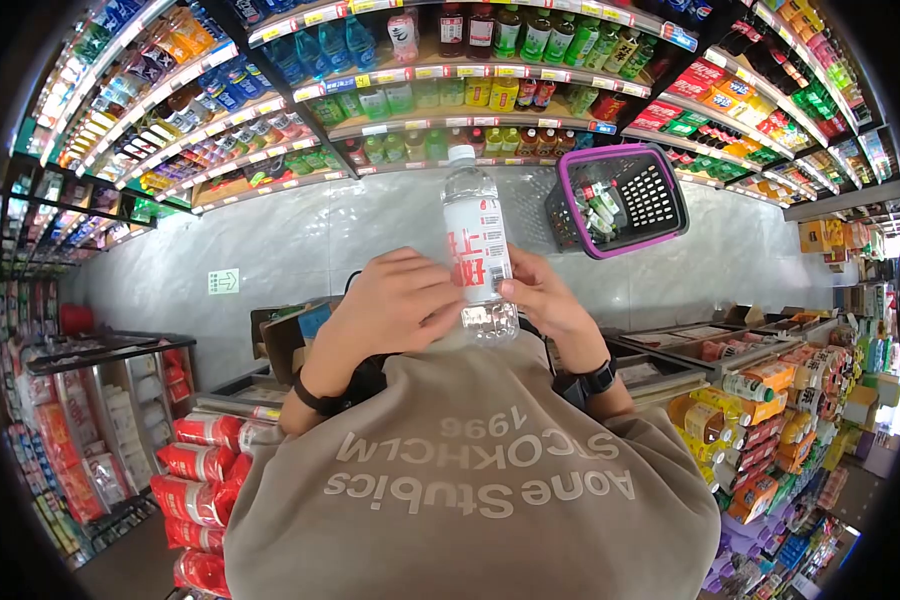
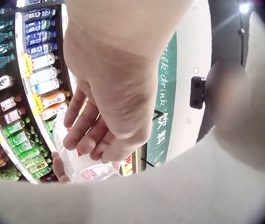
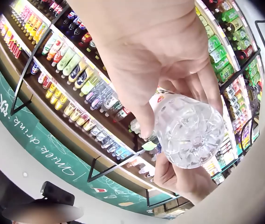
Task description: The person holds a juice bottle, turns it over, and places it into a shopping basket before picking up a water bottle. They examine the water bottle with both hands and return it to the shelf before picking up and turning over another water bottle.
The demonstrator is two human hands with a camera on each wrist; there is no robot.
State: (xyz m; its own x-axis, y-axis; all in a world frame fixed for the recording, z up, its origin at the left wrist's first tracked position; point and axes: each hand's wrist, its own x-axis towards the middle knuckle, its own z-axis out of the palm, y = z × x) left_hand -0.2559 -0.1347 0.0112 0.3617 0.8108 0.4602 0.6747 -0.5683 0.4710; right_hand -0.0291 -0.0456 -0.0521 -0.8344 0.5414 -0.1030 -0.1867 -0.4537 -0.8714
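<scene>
A large clear plastic bottle (image 1: 478, 245) with a white cap and a white label with red characters is held up in front of the chest. My right hand (image 1: 550, 295) grips its side low down, the thumb over the label edge. In the right wrist view the clear ridged base of the bottle (image 3: 190, 133) faces the camera, between the thumb and fingers of my right hand (image 3: 165, 60). My left hand (image 1: 395, 300) is at the other side of the label, its fingers loosely bent against the bottle; the left wrist view shows these fingers (image 2: 88, 135) overlapping the label.
A black shopping basket (image 1: 620, 200) with a purple rim stands on the grey floor (image 1: 300, 230), small items inside. Shelves (image 1: 470, 72) of bottled drinks curve across the front. Red packs (image 1: 195, 460) are stacked at the left; low display bins (image 1: 690, 345) and boxed drinks lie at the right.
</scene>
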